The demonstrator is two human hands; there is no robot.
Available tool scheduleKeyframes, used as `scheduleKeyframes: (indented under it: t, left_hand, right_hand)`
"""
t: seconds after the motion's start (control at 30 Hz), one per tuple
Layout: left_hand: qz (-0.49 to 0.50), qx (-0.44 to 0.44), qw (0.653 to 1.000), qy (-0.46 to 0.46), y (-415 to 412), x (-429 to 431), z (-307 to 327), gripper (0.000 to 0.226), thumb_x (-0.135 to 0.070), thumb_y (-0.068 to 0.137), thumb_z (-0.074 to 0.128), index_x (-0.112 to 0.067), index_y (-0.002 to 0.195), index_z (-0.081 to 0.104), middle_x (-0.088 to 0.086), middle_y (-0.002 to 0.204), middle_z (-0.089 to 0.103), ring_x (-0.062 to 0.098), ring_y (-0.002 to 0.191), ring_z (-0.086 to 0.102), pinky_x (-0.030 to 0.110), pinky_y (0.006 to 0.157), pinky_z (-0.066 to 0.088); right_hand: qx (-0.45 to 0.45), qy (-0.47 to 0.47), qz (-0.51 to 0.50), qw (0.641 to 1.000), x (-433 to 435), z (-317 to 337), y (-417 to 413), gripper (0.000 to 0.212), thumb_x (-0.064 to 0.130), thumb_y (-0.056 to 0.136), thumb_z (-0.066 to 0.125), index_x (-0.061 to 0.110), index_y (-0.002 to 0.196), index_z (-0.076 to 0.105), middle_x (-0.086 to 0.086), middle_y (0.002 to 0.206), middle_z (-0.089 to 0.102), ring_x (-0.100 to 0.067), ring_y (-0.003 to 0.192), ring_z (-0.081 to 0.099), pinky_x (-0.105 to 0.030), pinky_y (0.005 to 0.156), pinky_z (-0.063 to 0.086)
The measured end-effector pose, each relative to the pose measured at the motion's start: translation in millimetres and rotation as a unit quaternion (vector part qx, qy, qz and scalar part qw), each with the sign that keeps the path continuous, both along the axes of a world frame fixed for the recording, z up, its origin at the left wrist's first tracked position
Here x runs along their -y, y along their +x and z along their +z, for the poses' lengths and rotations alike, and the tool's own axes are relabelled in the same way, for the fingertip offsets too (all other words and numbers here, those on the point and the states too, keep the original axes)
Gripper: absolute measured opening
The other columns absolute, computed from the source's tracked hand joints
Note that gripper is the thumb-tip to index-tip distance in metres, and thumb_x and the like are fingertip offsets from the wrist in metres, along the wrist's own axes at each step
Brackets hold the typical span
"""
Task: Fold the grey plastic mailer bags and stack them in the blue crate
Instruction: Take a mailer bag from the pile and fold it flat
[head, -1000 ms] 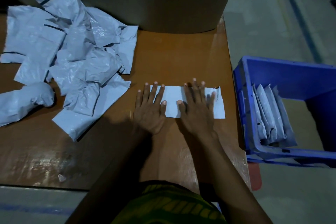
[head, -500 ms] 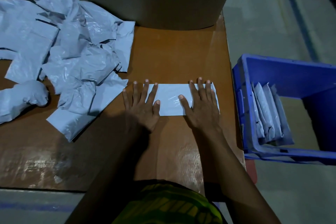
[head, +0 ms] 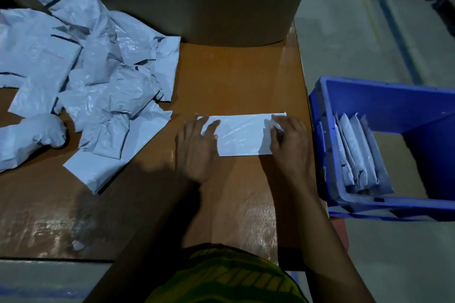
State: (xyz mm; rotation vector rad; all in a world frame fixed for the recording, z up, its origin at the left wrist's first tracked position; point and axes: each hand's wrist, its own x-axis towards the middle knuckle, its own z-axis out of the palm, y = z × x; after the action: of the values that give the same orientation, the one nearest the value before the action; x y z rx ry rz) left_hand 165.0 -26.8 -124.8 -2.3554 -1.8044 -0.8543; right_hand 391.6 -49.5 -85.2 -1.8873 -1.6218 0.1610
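On the surface [head: 234,76], left hand [head: 197,150] pins folded mailer bag [head: 242,136], palm flat; right hand [head: 289,140] grip pinches its end. Best fold w/ edges aligned, then crease firmly.

Since a second ago, the left hand [head: 197,152] slides toward 9 o'clock along the folded mailer bag [head: 242,138]; the right hand [head: 289,145] reaches its 3 o'clock end, fingers now curled round it.

Dim, shadowy, wide-angle edge distortion
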Motion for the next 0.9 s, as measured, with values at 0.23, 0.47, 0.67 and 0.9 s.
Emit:
scheduleKeyframes:
  t: [0.23, 0.47, 0.67, 0.9]
  left_hand:
    - [-0.056, 0.023, 0.996, -0.062, 48.8, 15.8, 16.3, 0.025, -0.025, 0.095, 0.072, -0.022, 0.119, 0.074, 0.004, 0.125, 0.066, 0.023, 0.117, 0.056, 0.043, 0.097, 0.045]
    - [-0.044, -0.097, 0.992, -0.072, 51.8, 19.7, 15.5, 0.032, -0.038, 0.098, 0.061, -0.024, 0.125, 0.068, 0.001, 0.135, 0.062, 0.024, 0.122, 0.055, 0.046, 0.100, 0.039]
    - [-0.072, -0.101, 0.982, -0.141, 47.1, 12.3, 34.0, 0.034, -0.039, 0.098, 0.060, -0.027, 0.129, 0.068, -0.001, 0.136, 0.060, 0.025, 0.122, 0.052, 0.045, 0.099, 0.041]
    - [-0.071, -0.141, 0.975, -0.156, 61.5, -16.7, 52.0, 0.039, -0.032, 0.102, 0.053, -0.028, 0.141, 0.058, -0.002, 0.142, 0.054, 0.025, 0.127, 0.049, 0.046, 0.099, 0.038]
  right_hand:
    - [0.042, -0.005, -0.049, 0.998, 32.8, -24.1, -9.6, 0.030, 0.039, 0.095, 0.071, 0.018, 0.117, 0.077, 0.000, 0.114, 0.071, -0.020, 0.109, 0.061, -0.028, 0.076, 0.046]
    - [0.047, -0.042, 0.005, 0.998, 7.2, -13.4, -1.4, 0.028, 0.032, 0.095, 0.071, 0.012, 0.113, 0.078, -0.008, 0.112, 0.074, -0.028, 0.105, 0.065, -0.037, 0.078, 0.055]
    - [-0.001, 0.007, -0.002, 1.000, -6.0, -22.8, -15.2, 0.025, 0.027, 0.095, 0.071, 0.010, 0.113, 0.076, -0.007, 0.114, 0.070, -0.024, 0.109, 0.061, -0.035, 0.078, 0.055]
    - [0.003, 0.039, -0.006, 0.999, -3.8, -31.6, -19.2, 0.020, 0.018, 0.096, 0.071, 0.007, 0.111, 0.077, -0.011, 0.110, 0.072, -0.027, 0.107, 0.061, -0.037, 0.082, 0.054]
